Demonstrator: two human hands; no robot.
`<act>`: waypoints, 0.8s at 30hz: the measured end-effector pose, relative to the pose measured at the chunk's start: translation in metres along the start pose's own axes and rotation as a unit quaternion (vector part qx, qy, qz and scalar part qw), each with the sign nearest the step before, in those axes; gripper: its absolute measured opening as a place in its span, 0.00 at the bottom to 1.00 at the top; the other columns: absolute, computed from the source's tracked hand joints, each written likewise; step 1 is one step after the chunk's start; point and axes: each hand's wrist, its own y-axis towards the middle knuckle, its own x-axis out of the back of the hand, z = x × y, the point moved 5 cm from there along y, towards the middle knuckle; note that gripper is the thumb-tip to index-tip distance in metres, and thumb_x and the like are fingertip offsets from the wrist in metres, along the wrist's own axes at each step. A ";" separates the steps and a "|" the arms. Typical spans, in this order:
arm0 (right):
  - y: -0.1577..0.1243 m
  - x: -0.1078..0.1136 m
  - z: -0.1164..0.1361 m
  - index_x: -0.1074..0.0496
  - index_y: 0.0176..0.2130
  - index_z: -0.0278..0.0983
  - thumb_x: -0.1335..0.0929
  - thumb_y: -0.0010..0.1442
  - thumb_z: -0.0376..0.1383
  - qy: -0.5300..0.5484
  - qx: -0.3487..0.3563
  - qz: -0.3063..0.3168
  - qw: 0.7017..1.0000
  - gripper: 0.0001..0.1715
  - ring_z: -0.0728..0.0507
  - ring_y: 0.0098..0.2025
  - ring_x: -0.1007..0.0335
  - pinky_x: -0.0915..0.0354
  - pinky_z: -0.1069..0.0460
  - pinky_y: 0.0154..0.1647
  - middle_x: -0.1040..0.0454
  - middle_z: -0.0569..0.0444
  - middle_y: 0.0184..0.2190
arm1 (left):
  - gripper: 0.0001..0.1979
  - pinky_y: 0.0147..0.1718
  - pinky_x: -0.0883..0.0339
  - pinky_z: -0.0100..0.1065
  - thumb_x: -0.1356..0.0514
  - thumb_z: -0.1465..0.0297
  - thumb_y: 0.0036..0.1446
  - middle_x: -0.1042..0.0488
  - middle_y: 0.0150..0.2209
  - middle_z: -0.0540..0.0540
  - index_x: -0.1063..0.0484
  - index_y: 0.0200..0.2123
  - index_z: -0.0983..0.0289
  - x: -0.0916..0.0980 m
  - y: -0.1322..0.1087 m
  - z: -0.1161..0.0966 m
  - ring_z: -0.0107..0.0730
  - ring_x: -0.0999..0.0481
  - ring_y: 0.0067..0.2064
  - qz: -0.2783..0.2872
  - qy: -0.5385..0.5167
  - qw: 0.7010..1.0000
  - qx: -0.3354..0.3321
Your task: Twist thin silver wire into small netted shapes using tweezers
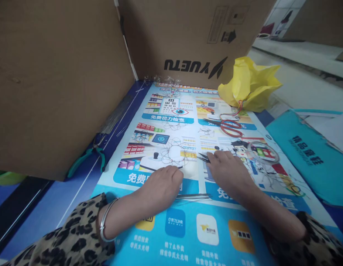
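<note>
My left hand (165,186) is closed, knuckles up, low over the printed sheet; what its fingers hold, if anything, is hidden. Just beyond it is a tangled loop of thin wire (174,152), and I cannot tell whether the fingers touch it. A small bundle of straight wires (193,196) lies beside this hand. My right hand (229,170) is wrapped round a dark tool with two slender pointed tips (203,157), slightly apart and pointing left; its handles are hidden under the palm. Red-handled scissors (229,127) lie beyond the right hand.
Cardboard panels (188,44) stand at the left and back. Green-handled pliers (89,159) and straight wires (116,114) lie left. To the right are a tape roll (263,152), a yellow crumpled bag (249,85) and a turquoise packet (307,159). Wire pieces (171,81) sit at the back.
</note>
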 end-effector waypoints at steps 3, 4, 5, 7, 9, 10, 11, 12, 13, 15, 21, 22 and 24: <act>-0.002 0.003 0.003 0.31 0.47 0.29 0.38 0.60 0.37 0.005 0.022 -0.025 0.999 0.19 0.36 0.43 0.36 0.41 0.44 0.41 0.28 0.42 0.41 | 0.07 0.27 0.41 0.35 0.54 0.76 0.58 0.33 0.28 0.54 0.38 0.32 0.65 0.000 0.002 0.003 0.35 0.33 0.29 -0.019 -0.019 1.000 0.007; -0.003 0.005 0.003 0.30 0.46 0.29 0.38 0.60 0.37 0.017 0.033 -0.040 0.998 0.18 0.36 0.42 0.36 0.41 0.44 0.41 0.28 0.42 0.40 | 0.07 0.26 0.42 0.35 0.54 0.76 0.58 0.32 0.27 0.54 0.38 0.32 0.65 0.000 0.003 0.004 0.35 0.33 0.29 -0.022 -0.023 0.999 0.009; -0.004 0.009 0.002 0.29 0.44 0.30 0.37 0.59 0.37 0.036 0.046 -0.065 0.996 0.17 0.37 0.42 0.35 0.41 0.45 0.41 0.27 0.43 0.40 | 0.07 0.25 0.43 0.35 0.55 0.76 0.58 0.32 0.27 0.54 0.38 0.32 0.65 0.000 0.003 0.005 0.35 0.34 0.28 -0.023 -0.027 0.999 0.010; -0.009 0.023 0.003 0.28 0.42 0.30 0.37 0.59 0.34 0.086 0.075 -0.147 0.983 0.13 0.40 0.40 0.34 0.39 0.46 0.41 0.26 0.45 0.38 | 0.07 0.25 0.44 0.34 0.54 0.75 0.58 0.33 0.26 0.54 0.38 0.32 0.65 0.001 0.004 0.006 0.35 0.34 0.28 -0.027 -0.035 0.999 0.008; -0.017 0.041 0.006 0.28 0.41 0.31 0.38 0.59 0.31 0.130 0.111 -0.241 0.955 0.12 0.42 0.40 0.34 0.39 0.48 0.41 0.25 0.46 0.37 | 0.06 0.25 0.44 0.34 0.53 0.76 0.56 0.33 0.26 0.53 0.38 0.32 0.64 0.003 0.004 0.005 0.34 0.34 0.28 -0.032 -0.042 0.999 0.001; -0.021 0.049 0.010 0.28 0.41 0.31 0.39 0.60 0.30 0.142 0.134 -0.273 0.942 0.12 0.43 0.39 0.34 0.39 0.48 0.41 0.25 0.46 0.36 | 0.06 0.25 0.44 0.34 0.53 0.76 0.55 0.33 0.26 0.53 0.39 0.31 0.64 0.004 0.005 0.005 0.34 0.34 0.28 -0.033 -0.045 0.998 -0.002; -0.025 0.055 0.017 0.29 0.41 0.31 0.39 0.60 0.30 0.145 0.164 -0.282 0.934 0.13 0.43 0.40 0.35 0.39 0.48 0.42 0.26 0.46 0.36 | 0.05 0.26 0.44 0.34 0.52 0.77 0.55 0.33 0.26 0.53 0.39 0.31 0.64 0.005 0.005 0.004 0.34 0.34 0.28 -0.033 -0.047 0.998 -0.006; -0.029 0.059 0.023 0.29 0.42 0.32 0.40 0.60 0.29 0.142 0.186 -0.285 0.930 0.13 0.43 0.41 0.35 0.39 0.48 0.42 0.26 0.47 0.37 | 0.05 0.26 0.43 0.34 0.52 0.77 0.54 0.33 0.26 0.53 0.39 0.31 0.64 0.006 0.004 0.003 0.33 0.34 0.28 -0.034 -0.046 0.998 -0.010; -0.031 0.062 0.031 0.29 0.43 0.32 0.40 0.61 0.29 0.127 0.205 -0.272 0.932 0.14 0.43 0.42 0.36 0.40 0.47 0.43 0.26 0.48 0.37 | 0.05 0.27 0.43 0.34 0.52 0.77 0.55 0.33 0.26 0.53 0.39 0.31 0.64 0.006 0.004 0.001 0.33 0.34 0.29 -0.035 -0.041 0.998 -0.015; -0.035 0.062 0.046 0.29 0.44 0.31 0.40 0.61 0.29 0.088 0.242 -0.245 0.935 0.14 0.41 0.42 0.36 0.41 0.45 0.42 0.26 0.46 0.38 | 0.05 0.28 0.41 0.34 0.52 0.77 0.57 0.33 0.27 0.53 0.39 0.31 0.64 0.007 0.003 -0.003 0.34 0.34 0.30 -0.036 -0.028 0.999 -0.029; -0.036 0.051 0.061 0.29 0.40 0.31 0.40 0.61 0.29 0.054 0.264 -0.186 0.945 0.12 0.42 0.36 0.39 0.44 0.46 0.36 0.29 0.47 0.32 | 0.05 0.30 0.40 0.35 0.52 0.76 0.59 0.33 0.29 0.53 0.38 0.34 0.65 0.004 0.000 -0.008 0.35 0.33 0.31 -0.043 -0.013 0.997 -0.054; -0.036 0.051 0.061 0.29 0.40 0.31 0.40 0.61 0.29 0.053 0.260 -0.182 0.947 0.12 0.43 0.36 0.39 0.44 0.46 0.37 0.29 0.47 0.33 | 0.05 0.30 0.39 0.36 0.52 0.75 0.59 0.32 0.29 0.53 0.37 0.34 0.65 0.004 0.000 -0.008 0.35 0.33 0.32 -0.044 -0.013 0.997 -0.055; -0.036 0.049 0.060 0.29 0.41 0.31 0.41 0.61 0.27 0.052 0.254 -0.177 0.950 0.13 0.43 0.37 0.39 0.44 0.47 0.38 0.29 0.47 0.33 | 0.04 0.32 0.39 0.36 0.50 0.75 0.59 0.31 0.30 0.53 0.36 0.35 0.64 0.005 -0.001 -0.007 0.34 0.32 0.33 -0.047 -0.008 0.997 -0.061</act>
